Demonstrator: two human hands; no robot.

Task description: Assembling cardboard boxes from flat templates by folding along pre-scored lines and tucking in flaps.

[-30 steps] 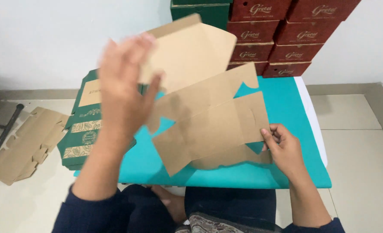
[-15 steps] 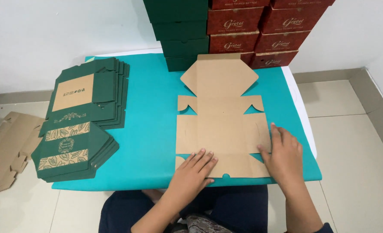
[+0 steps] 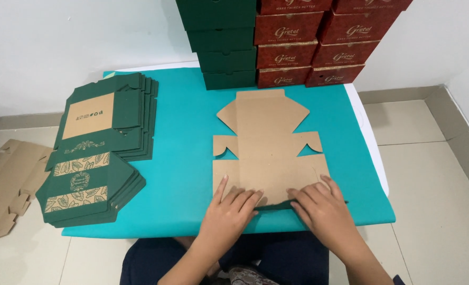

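Flat brown cardboard box blank lies unfolded at tabletop centre, near edge folded up. Left — two stacks of flat dark green box blanks, printed side up, with tan panels and leaf bands. Rear — stacked dark green boxes beside stacked red boxes.

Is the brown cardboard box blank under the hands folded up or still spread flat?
Mostly flat: the box blank lies spread on the teal table; only its near edge is folding.
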